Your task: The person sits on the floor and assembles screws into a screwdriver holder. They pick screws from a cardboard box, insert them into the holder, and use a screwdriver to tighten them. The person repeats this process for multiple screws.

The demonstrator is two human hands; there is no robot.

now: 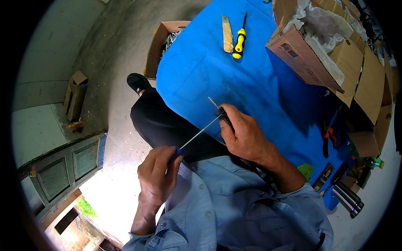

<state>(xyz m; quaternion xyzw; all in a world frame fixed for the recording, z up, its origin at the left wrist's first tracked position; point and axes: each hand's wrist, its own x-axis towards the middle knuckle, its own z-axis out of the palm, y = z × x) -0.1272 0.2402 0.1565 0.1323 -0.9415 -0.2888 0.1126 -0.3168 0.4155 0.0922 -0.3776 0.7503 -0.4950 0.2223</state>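
Note:
In my left hand [157, 173] is a screwdriver [197, 134] with a blue handle and a long thin shaft. Its shaft slants up to the right, and the tip meets a small black part [226, 118]. My right hand [245, 136] pinches that part between thumb and fingers. A thin metal rod [212, 101] sticks out of its far end; what kind of part it is, the fingers hide. Both hands are above my lap at the near edge of the blue cloth [201, 75].
On the cloth lie a yellow-and-black screwdriver [239, 44] and a tape-wrapped blade [227, 35]. Cardboard boxes [307, 62] with plastic lining stand at the right. Nearer are red-handled pliers [328, 140] and a steel tumbler [348, 200]. A carton of metal parts [157, 50] sits beyond my knee.

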